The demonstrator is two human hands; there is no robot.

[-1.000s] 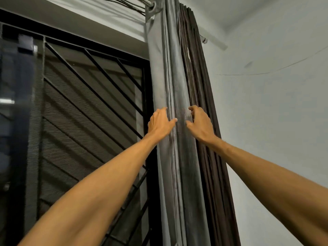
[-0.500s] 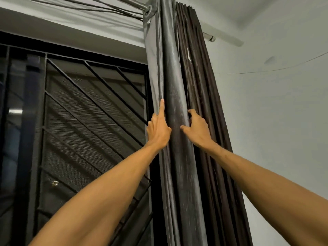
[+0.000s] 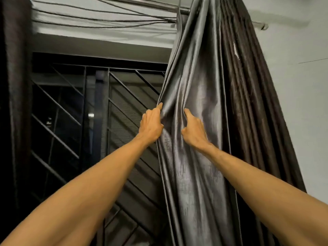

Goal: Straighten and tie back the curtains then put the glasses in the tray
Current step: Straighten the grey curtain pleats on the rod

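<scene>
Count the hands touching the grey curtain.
2. The left hand grips the grey curtain at its left edge; the right hand pinches a fold just beside it. None hidden.

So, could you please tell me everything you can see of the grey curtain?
The grey curtain is shiny, satin-like cloth hanging in vertical folds from a metal rod, gathered right of the window grille. Darker brown pleats lie against its right side. The left hand grips its left edge; the right hand pinches a fold beside it.

No writing, label, brand or number is legible: not on the curtain (image 3: 195, 174), the window grille (image 3: 124, 103) left of the left hand (image 3: 150, 125), or the wall (image 3: 301, 103) right of the right hand (image 3: 194, 133).
</scene>
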